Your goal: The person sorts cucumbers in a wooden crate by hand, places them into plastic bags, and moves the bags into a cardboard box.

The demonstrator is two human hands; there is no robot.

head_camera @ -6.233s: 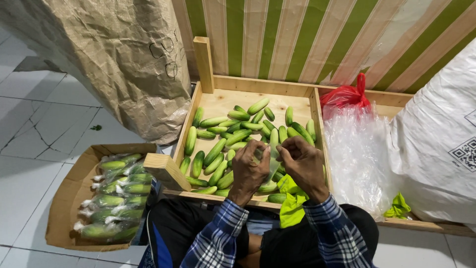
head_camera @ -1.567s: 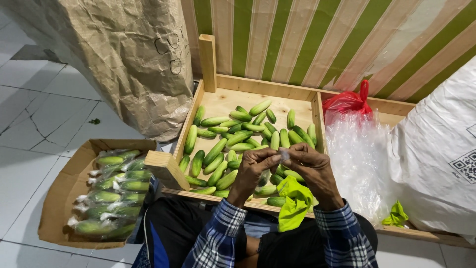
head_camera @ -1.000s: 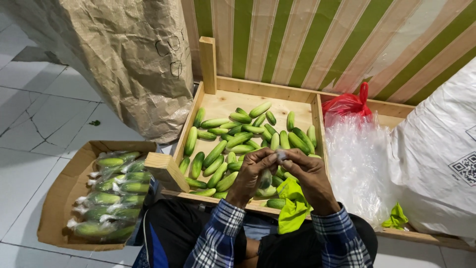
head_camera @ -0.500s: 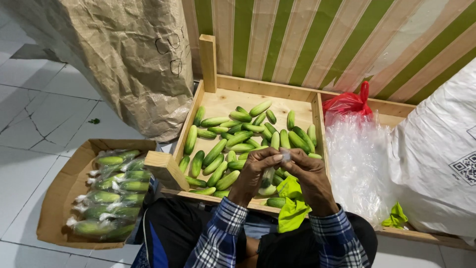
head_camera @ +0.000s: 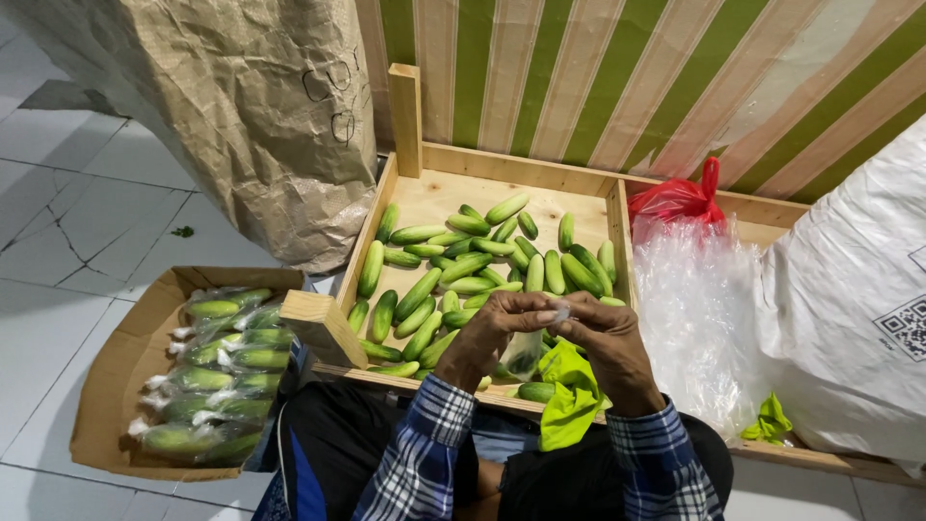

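1. Both my hands are up in front of me over the near edge of the pale wooden crate [head_camera: 424,164]. My left hand [head_camera: 492,338] and right hand [head_camera: 603,342] are pinched together on the neck of a small clear plastic bag of green cucumbers [head_camera: 526,355], fingertips meeting at the twisted top. So both are clenched on that bag, which hangs just under my knuckles.

2. Done so far, judging by the pile: the brown cardboard box [head_camera: 121,386] on the tiled floor to my left holds a good heap of finished clear bagged cucumber packs [head_camera: 217,371], tops tied off.

3. Left to do: loads. The loose green cucumbers [head_camera: 473,260] cover most of the crate floor, so I'd say I'm somewhere in the middle, maybe less.

4. The bundle of empty clear plastic bags [head_camera: 694,309] sits just to my right, tied with red plastic, and it looks pretty full.

5. A bright yellow-green cloth [head_camera: 569,400] lies across my lap, right under the bag I'm closing.
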